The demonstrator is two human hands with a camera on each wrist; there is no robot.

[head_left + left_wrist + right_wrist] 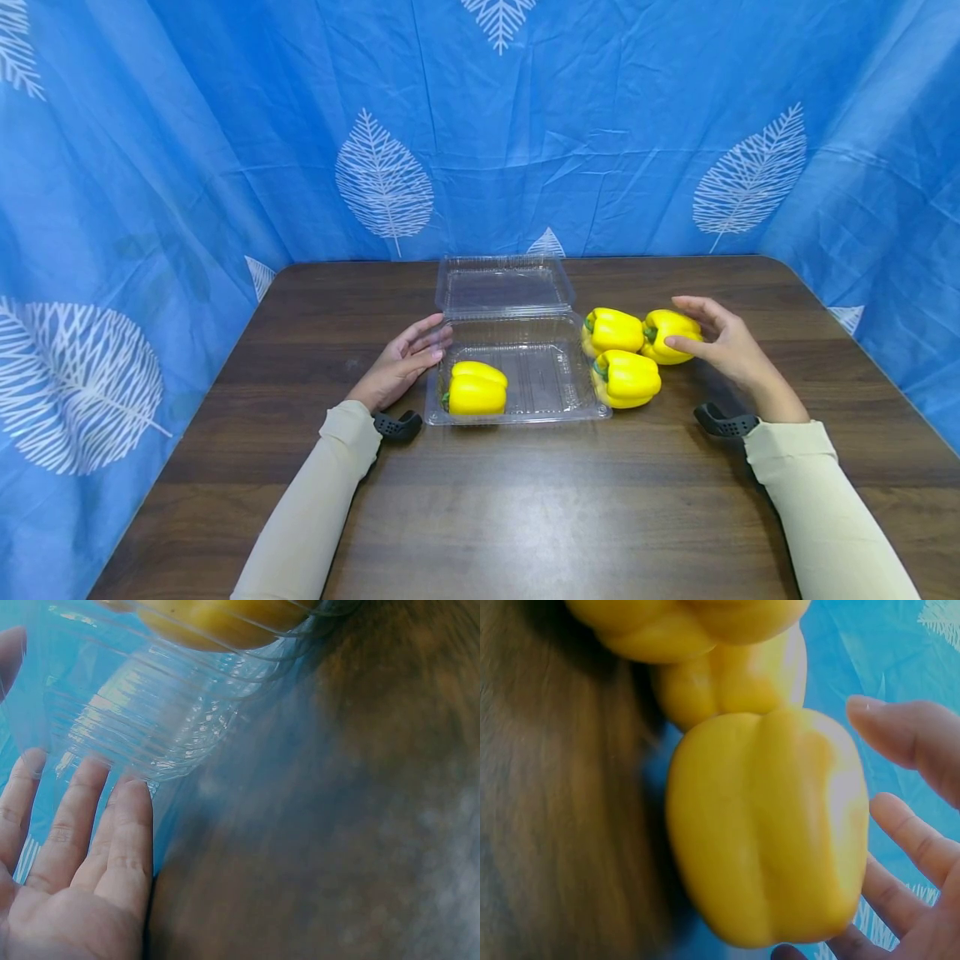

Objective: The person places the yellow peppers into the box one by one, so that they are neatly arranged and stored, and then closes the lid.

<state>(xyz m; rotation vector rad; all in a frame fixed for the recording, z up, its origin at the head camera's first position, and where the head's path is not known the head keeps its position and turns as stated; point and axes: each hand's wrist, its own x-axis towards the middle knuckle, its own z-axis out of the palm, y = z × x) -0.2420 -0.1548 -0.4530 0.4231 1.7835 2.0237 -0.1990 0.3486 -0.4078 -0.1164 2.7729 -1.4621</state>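
Observation:
A clear plastic clamshell container [536, 367] lies open on the table, its lid [504, 283] folded back. One yellow bell pepper [477, 389] sits inside at the front left. My left hand [405, 360] rests at the container's left side; in the left wrist view its extended fingertips [133, 796] are right at the ribbed clear wall. Right of the container three more yellow bell peppers are grouped: one at the back [613, 331], one in front [627, 379], one farthest right [670, 337]. My right hand [723, 337] spreads around this last pepper, thumb [900, 735] and fingers apart.
The brown wooden table [525, 508] extends around the container and peppers. A blue curtain [622, 92] with white leaf prints hangs behind the table and along both sides. Each wrist wears a black strap [726, 420].

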